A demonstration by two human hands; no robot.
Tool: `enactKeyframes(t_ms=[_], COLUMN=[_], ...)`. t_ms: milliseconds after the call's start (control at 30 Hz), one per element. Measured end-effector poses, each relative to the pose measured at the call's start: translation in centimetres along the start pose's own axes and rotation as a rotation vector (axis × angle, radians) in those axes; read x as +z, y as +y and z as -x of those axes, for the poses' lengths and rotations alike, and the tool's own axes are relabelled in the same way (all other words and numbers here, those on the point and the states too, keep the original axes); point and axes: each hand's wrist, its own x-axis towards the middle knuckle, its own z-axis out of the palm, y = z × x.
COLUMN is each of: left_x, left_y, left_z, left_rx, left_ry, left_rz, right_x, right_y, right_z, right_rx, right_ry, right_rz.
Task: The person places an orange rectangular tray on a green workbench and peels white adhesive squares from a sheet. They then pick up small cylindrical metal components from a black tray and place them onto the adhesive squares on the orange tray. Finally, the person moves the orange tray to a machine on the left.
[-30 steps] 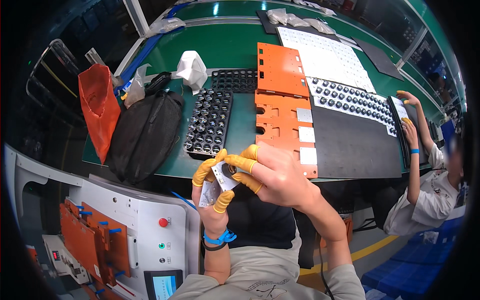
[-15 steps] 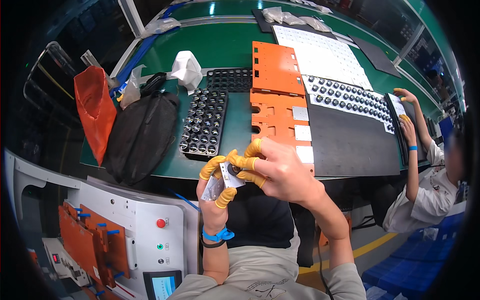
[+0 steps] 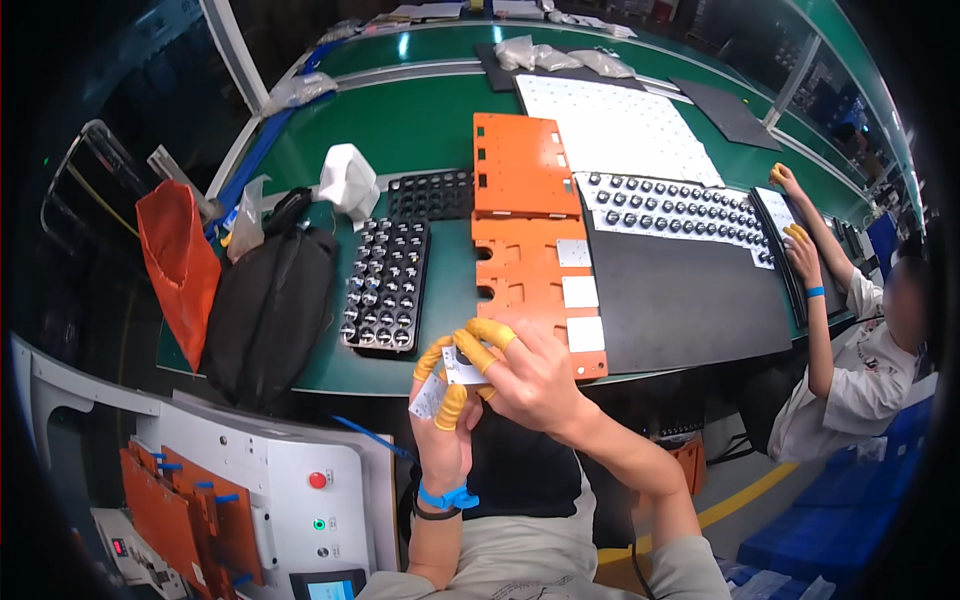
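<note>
Yellow finger covers are on the fingertips of both hands. My left hand (image 3: 447,440) grips a small white plate (image 3: 463,371) between thumb and fingers, above the bench's near edge. A second white piece (image 3: 427,399) angles down beside it in the same hand; whether the two are joined I cannot tell. My right hand (image 3: 530,378) is closed at the plate's right side, its fingers pressed together over it. What those fingers pinch is hidden.
A black tray (image 3: 384,347) of round black parts stands left of the orange fixture (image 3: 525,165). White plates with black round parts (image 3: 670,212) line a black mat (image 3: 690,300). A black bag (image 3: 270,315) lies left; a co-worker's hands (image 3: 800,250) work at right.
The view has shifted, so the bench sits lower in the picture. My right fingers have closed further over the plate, hiding the dark round part seen there before.
</note>
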Motion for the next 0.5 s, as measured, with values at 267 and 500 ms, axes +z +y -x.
enactKeyframes(t_ms=[267, 500], left_x=[-1.3, -1.3], left_y=[-0.9, -1.1], left_z=[-1.5, -1.5], left_rx=[0.003, 0.142], left_ry=[-0.117, -0.071], left_rz=[-0.198, -0.557], right_x=[-0.4, -0.1], right_y=[0.4, 0.0], right_z=[2.7, 4.3], right_rx=[0.411, 0.524], right_ry=[0.036, 0.035], right_rz=[-0.544, -0.730])
